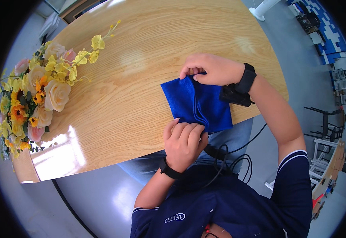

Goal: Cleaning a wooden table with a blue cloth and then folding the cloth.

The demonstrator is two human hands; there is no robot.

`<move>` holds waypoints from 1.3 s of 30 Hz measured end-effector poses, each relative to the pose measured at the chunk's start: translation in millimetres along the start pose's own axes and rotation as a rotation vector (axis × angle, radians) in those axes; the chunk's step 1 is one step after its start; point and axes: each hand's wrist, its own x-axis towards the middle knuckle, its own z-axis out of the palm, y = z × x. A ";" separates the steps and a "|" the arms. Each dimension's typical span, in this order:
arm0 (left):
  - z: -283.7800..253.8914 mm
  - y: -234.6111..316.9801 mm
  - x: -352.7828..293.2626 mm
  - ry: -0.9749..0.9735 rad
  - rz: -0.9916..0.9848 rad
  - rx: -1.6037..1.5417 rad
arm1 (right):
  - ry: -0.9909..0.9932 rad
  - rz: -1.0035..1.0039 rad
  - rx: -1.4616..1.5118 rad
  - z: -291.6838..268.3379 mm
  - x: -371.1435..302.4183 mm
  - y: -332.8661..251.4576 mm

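Note:
A blue cloth [216, 113] lies on the wooden table close to its near edge, with a raised fold running down its middle. My left hand [185, 141] grips the near end of that fold, fingers curled over the cloth's edge and the thumb partly hidden. At the far edge, my right hand [208, 69] pinches the cloth between thumb and fingers. Black bands circle both wrists. Under my right wrist a small black device [235, 96] rests by the cloth's right side.
The table [125, 95] curves away at the right. An arrangement of yellow, cream and pink flowers [42, 91] stands at its left end. Black cables [236, 158] loop over my lap beside the near edge. A white stand base [257, 14] is beyond the far right edge.

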 end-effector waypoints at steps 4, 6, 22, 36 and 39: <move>-0.5 0.2 0.0 -0.009 0.002 0.006 | 0.011 0.029 0.080 0.8 -2.0 4.6; -1.4 0.4 -0.1 -0.018 -0.002 0.005 | 0.027 -0.003 0.112 -0.1 -4.3 6.8; -75.0 5.0 7.8 0.032 0.068 -0.011 | 0.191 -0.085 0.162 -19.0 -61.5 -22.3; -113.0 27.7 -7.5 0.288 -0.387 -0.615 | 0.418 -0.250 0.447 18.1 -104.6 -81.9; -110.5 25.8 -13.6 0.260 -0.466 -0.598 | 0.568 -0.318 0.439 32.5 -108.4 -76.9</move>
